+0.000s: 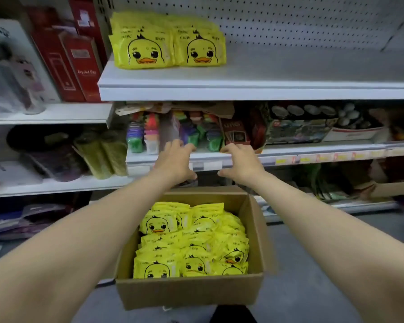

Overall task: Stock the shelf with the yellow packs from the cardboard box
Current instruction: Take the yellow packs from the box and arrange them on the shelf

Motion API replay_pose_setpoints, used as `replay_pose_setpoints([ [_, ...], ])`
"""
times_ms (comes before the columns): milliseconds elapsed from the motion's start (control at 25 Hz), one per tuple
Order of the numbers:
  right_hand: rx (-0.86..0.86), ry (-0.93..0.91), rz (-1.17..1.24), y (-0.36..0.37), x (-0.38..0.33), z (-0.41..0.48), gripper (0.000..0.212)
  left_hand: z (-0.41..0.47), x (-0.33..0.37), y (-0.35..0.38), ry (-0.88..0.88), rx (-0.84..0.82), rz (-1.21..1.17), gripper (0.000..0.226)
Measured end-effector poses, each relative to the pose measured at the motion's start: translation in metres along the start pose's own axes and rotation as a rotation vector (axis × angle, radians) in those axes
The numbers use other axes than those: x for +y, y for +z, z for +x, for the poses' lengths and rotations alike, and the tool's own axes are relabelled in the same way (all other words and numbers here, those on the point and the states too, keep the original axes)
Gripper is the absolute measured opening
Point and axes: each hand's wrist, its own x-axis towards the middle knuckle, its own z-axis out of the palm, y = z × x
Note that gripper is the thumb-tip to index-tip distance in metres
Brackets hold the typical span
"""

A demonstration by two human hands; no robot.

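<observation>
An open cardboard box point(189, 292) sits on the floor below me, filled with several yellow packs point(191, 243) printed with a duck face. Two rows of the same yellow packs point(167, 46) stand upright at the left end of the white top shelf point(254, 87). My left hand point(176, 160) and my right hand point(241, 163) are both stretched forward above the box's far edge, in front of the middle shelf. Their fingers are spread and curled, and both hands are empty.
To the right of the stocked packs the top shelf is bare, backed by pegboard point(289, 17). Red boxes point(77, 57) stand on the left. The middle shelf point(289, 157) holds colourful small goods and card boxes. Grey floor point(313, 264) lies to the right of the box.
</observation>
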Motion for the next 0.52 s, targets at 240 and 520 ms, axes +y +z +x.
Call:
replay_pose_setpoints([
  [240, -0.260, 0.043, -0.020, 0.079, 0.026, -0.032, 0.068, -0.040, -0.035, 0.088, -0.128, -0.234, -0.007, 0.084],
  [520, -0.599, 0.204, -0.053, 0.152, 0.093, -0.048, 0.051, -0.058, -0.043, 0.189, -0.245, -0.464, -0.108, 0.075],
])
